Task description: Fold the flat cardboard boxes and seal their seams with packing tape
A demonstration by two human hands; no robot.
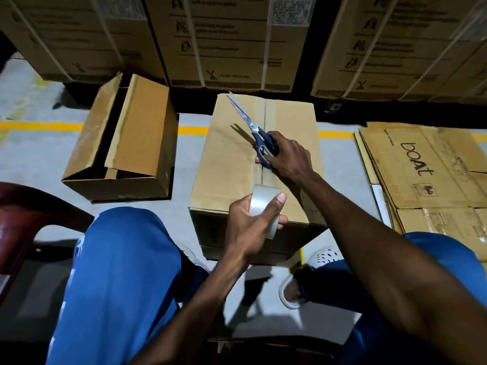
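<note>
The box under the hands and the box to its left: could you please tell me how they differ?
The middle box has its top flaps closed, with tape along the seam; the left box is open, one flap raised. The middle box bears the scissors; nothing rests on the left box. Both are plain brown cardboard on the floor.

Premises: a warehouse or goods storage area. Evidence follows. Large strapped cartons (226, 40) printed with handling symbols stand in a row along the far side, bound with white banding. The floor (34, 159) is bare grey concrete marked with a yellow line (42, 125), as used for aisle or bay boundaries. A stack of flattened cartons (432, 175) bearing a brand name lies to the right. An open empty carton (123, 143) sits on the floor at left. Lighting is dim.
</note>
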